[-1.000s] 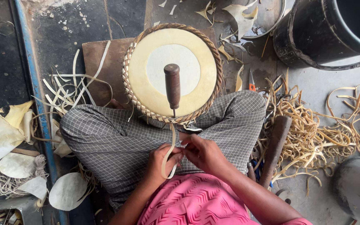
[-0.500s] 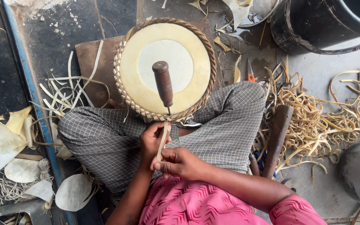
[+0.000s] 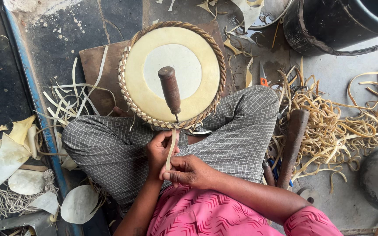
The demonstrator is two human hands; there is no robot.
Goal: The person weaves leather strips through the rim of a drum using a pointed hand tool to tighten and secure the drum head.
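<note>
Head view, looking straight down into my lap: my left hand (image 3: 159, 150) is curled around a pale flat strip (image 3: 171, 150), fingers closed on it from the left side, and my right hand (image 3: 188, 171) pinches the lower end of that same strip between thumb and fingertips, closed tight. The strip runs up from my hands to the near rim of the round woven disc (image 3: 171, 74), which rests against my crossed legs in grey checked cloth (image 3: 237, 140) and lies over a brown board (image 3: 99, 74) on the floor. The disc has a braided edge and a pale centre. A wooden-handled awl (image 3: 170, 89) stands tilted over the disc, its metal tip down at the braided rim just above my hands. Loose pale strips (image 3: 73, 96) lie scattered left of the board. On my right there is a tangled heap of yellowish strips (image 3: 333, 122), with a dark wooden stick (image 3: 292, 146) beside my knee. A black bucket (image 3: 337, 26) sits at the top right, and pale cut-off pieces (image 3: 5, 153) lie on my left.
</note>
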